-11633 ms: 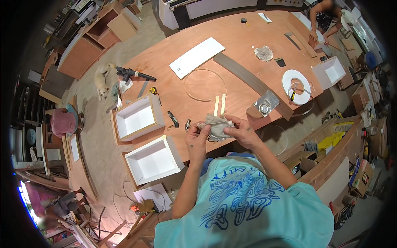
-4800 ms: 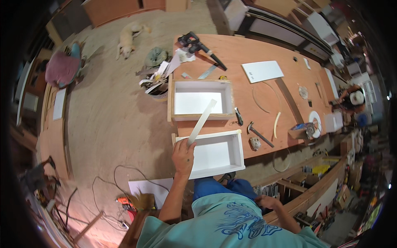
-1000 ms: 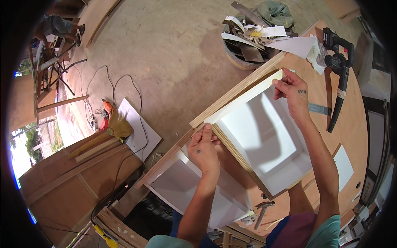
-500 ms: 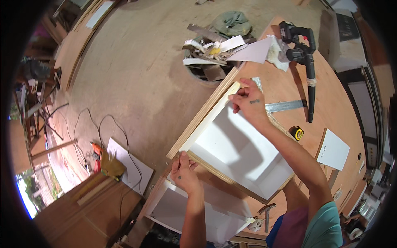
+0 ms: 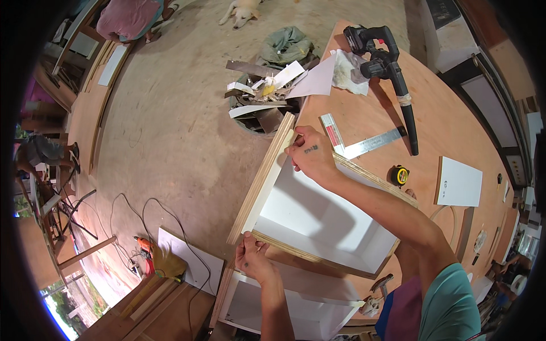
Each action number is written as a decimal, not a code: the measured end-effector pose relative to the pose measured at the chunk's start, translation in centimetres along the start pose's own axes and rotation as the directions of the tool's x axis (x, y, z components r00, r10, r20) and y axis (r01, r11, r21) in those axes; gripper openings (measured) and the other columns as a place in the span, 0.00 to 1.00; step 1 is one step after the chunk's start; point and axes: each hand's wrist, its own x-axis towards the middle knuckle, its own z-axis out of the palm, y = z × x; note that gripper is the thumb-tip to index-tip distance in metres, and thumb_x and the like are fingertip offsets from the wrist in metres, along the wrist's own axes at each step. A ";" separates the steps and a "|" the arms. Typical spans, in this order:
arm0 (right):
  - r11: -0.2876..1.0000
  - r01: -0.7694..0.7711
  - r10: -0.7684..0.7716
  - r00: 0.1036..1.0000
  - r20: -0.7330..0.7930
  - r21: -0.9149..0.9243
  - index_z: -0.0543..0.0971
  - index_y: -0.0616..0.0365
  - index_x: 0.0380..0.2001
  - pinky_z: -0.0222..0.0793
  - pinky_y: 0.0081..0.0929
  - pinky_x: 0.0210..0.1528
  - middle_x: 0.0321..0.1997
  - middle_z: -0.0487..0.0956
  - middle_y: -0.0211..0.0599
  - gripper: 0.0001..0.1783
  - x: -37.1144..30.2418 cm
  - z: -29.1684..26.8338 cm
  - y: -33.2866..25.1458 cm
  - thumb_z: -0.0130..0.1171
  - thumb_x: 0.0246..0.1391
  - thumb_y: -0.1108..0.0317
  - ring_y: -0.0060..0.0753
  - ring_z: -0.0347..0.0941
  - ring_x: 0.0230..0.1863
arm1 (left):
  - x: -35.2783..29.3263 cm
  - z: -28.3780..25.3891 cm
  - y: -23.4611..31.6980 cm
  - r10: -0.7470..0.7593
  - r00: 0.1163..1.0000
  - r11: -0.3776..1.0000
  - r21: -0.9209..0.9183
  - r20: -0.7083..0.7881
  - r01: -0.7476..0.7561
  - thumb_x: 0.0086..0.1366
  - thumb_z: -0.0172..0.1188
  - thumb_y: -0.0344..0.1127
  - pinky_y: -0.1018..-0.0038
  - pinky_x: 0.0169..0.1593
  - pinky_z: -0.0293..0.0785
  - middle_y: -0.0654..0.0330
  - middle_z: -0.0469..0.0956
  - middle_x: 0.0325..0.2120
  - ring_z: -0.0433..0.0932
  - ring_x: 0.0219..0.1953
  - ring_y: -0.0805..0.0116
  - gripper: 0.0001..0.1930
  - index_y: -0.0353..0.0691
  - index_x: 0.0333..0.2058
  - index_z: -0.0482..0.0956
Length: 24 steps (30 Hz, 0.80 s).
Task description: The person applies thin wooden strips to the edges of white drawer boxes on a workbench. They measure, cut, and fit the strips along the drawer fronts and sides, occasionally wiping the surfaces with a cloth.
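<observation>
A white-lined open box with plywood edges (image 5: 318, 199) lies tilted on the workbench in front of me. Along its left side runs a long pale strip (image 5: 266, 194), close beside a layered plywood edge (image 5: 250, 196). At the strip's far end my right hand (image 5: 311, 150) has its fingers closed on it, the forearm crossing over the box. My left hand (image 5: 254, 258) pinches the near end at the box's lower left corner. Below sits a second white box (image 5: 273, 304). Both fingertips are partly hidden.
On the bench are a black cordless blower (image 5: 392, 68), a steel square (image 5: 372, 143), a tape measure (image 5: 399, 175), a white panel (image 5: 459, 182) and a hammer (image 5: 383, 284). Beyond stands a full scrap bin (image 5: 253, 116). A corded orange tool (image 5: 146, 253) lies left; a dog (image 5: 242, 12) rests far off.
My view has shifted, bringing the dog and another person into sight. The dark gap between the strip and the layered plywood edge has narrowed. Both hands keep their grip at the strip's ends.
</observation>
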 end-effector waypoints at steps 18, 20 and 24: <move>0.962 0.220 -0.221 0.975 0.012 -0.160 0.78 0.64 0.36 0.70 0.31 0.23 0.23 0.79 0.45 0.12 1.8 0.5 2.5 0.58 0.45 0.75 0.37 0.75 0.19 | 0.2 0.5 0.4 -0.062 0.998 0.997 -0.036 0.034 0.063 0.60 0.63 0.33 0.80 0.29 0.74 0.65 0.73 0.22 0.70 0.23 0.78 0.06 0.40 0.30 0.75; 0.971 0.197 -0.196 0.980 0.020 -0.135 0.78 0.67 0.33 0.72 0.34 0.26 0.23 0.79 0.49 0.10 1.0 0.8 1.6 0.58 0.44 0.74 0.42 0.77 0.21 | 0.4 -0.1 0.0 -0.045 0.998 0.998 -0.040 0.037 0.046 0.61 0.63 0.34 0.80 0.29 0.74 0.66 0.73 0.22 0.69 0.22 0.78 0.07 0.40 0.30 0.75; 0.981 0.053 -0.040 0.996 0.077 -0.185 0.79 0.64 0.40 0.71 0.29 0.22 0.22 0.80 0.40 0.14 0.4 0.0 -0.5 0.58 0.48 0.74 0.29 0.75 0.17 | 0.4 -0.1 -0.6 0.030 0.999 1.000 0.005 0.039 -0.030 0.63 0.63 0.37 0.81 0.28 0.73 0.64 0.72 0.22 0.69 0.22 0.78 0.11 0.38 0.30 0.73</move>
